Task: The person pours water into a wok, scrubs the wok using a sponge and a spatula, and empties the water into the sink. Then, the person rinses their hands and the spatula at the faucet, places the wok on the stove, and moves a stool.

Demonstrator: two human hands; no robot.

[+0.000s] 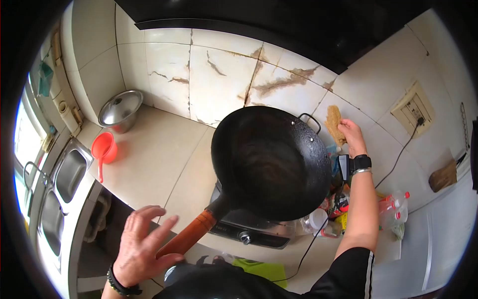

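A black wok (264, 164) sits over the stove (249, 234), its dark inside facing me. Its orange-brown wooden handle (188, 233) points down toward my left hand (142, 244). That hand is open with fingers spread, its thumb at the end of the handle; whether it touches the wood I cannot tell. Beyond the wok's right rim, my right hand (352, 134) pinches a tan, fibrous loofah (333, 123), held up near the tiled wall. A small metal loop (311, 119) is fixed to the wok's far rim, just left of the loofah.
Left on the counter (164, 144) stand a red ladle (103, 148) and a lidded metal pot (121, 110). A double sink (69, 177) lies farther left. Bottles and jars (323, 222) crowd the right side, near a black cord (312, 244). A dark hood (279, 25) overhangs the back.
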